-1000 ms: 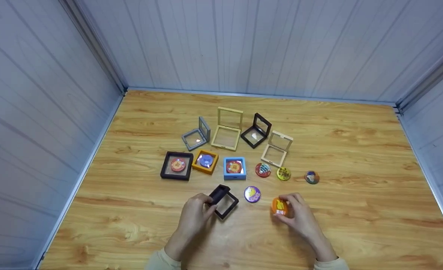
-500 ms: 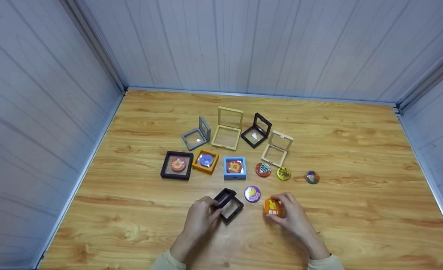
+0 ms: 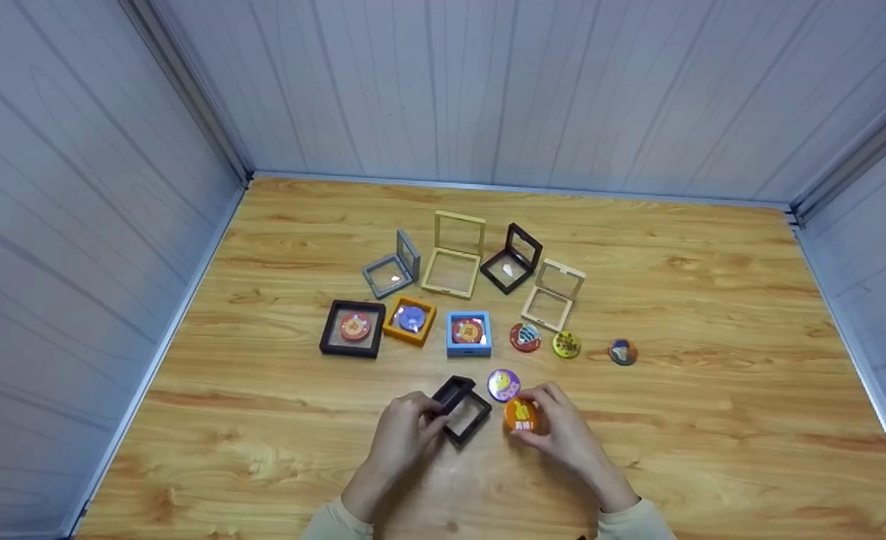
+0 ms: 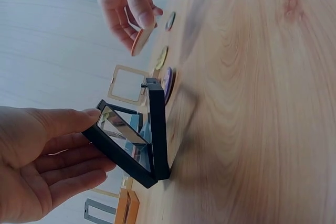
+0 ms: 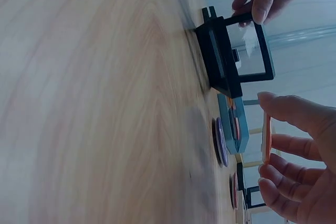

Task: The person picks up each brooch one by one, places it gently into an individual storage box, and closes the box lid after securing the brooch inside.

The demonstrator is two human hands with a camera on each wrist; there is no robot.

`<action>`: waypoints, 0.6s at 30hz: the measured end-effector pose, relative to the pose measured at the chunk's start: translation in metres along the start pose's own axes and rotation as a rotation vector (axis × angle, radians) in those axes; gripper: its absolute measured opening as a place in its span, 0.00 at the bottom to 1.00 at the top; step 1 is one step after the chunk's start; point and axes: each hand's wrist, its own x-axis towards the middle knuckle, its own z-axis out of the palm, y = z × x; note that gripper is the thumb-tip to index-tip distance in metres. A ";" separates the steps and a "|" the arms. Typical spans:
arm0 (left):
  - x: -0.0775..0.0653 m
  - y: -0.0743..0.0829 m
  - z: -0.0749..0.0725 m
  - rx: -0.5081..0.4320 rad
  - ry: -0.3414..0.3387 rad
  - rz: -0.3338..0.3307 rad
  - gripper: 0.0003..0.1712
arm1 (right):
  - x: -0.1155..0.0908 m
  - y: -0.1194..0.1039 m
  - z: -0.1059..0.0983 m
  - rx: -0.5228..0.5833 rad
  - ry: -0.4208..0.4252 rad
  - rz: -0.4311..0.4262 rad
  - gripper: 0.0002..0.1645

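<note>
My left hand (image 3: 405, 431) pinches the raised lid of a small black display frame (image 3: 475, 429) between thumb and fingers. In the left wrist view the frame (image 4: 157, 135) stands partly open on its hinge, with clear film in both halves. Held by its edge in my right hand (image 3: 563, 431) is an orange button badge (image 3: 521, 415) with a yellow thumbs-up and white lettering. That badge (image 5: 267, 139) is above the table, just right of the black frame. A purple badge (image 3: 503, 385) lies flat on the table right behind it.
Closed black (image 3: 328, 328), orange (image 3: 400, 334) and blue (image 3: 469, 350) frames, each holding a badge, sit behind the left hand. Several open frames, one of them yellow (image 3: 429, 280), stand farther back. Red (image 3: 525, 337), yellow-green (image 3: 566, 345) and dark round (image 3: 623, 352) badges lie to the right.
My right hand has carried the orange badge leftward, close to the black frame. The left hand has shifted the frame slightly right, and its lid now shows more of its opening.
</note>
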 end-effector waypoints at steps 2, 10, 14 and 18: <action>0.000 0.001 0.001 0.001 -0.007 -0.007 0.06 | 0.002 -0.002 0.002 0.007 -0.009 -0.008 0.28; 0.001 0.001 0.001 0.011 -0.042 -0.018 0.06 | 0.011 -0.006 0.013 0.010 -0.044 -0.030 0.27; 0.000 0.002 0.002 0.022 -0.036 -0.009 0.06 | 0.013 -0.006 0.017 -0.001 -0.055 -0.041 0.27; -0.001 0.002 0.003 0.027 -0.026 -0.005 0.06 | 0.014 -0.006 0.020 -0.008 -0.056 -0.068 0.27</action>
